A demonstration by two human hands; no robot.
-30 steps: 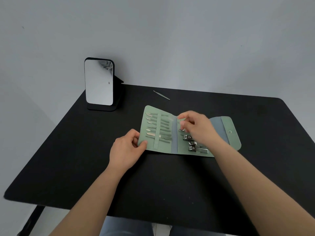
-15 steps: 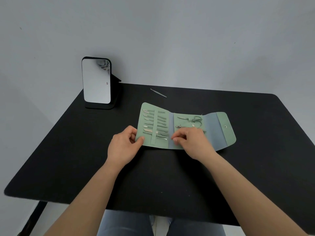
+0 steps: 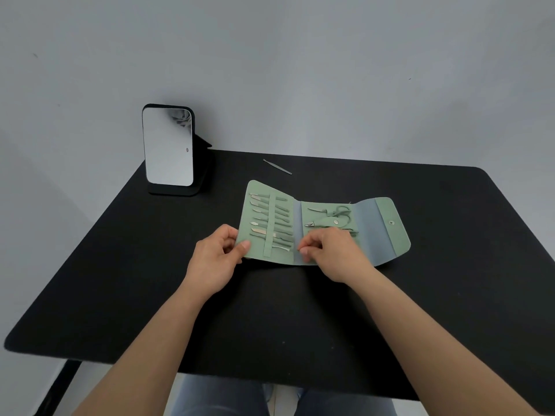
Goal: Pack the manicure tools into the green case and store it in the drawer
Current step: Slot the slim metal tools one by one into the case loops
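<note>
1. On the black counter (image 3: 450, 265), the green case (image 3: 387, 223) is lying open.
2. My left hand (image 3: 217, 256) is pinching its left edge.
3. My right hand (image 3: 333, 253), fingers curled, is pinching near the fold.
4. Loose tweezers (image 3: 277, 166) are lying behind.

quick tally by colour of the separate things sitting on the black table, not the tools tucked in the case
Green: 1, the open case, held by the left hand and right hand.
Black: 1, the standing mirror.
Silver: 1, the loose tweezers on the table.
Total: 3

A plain room: black table (image 3: 450, 265), standing mirror (image 3: 168, 147), bare grey wall (image 3: 330, 70)
</note>
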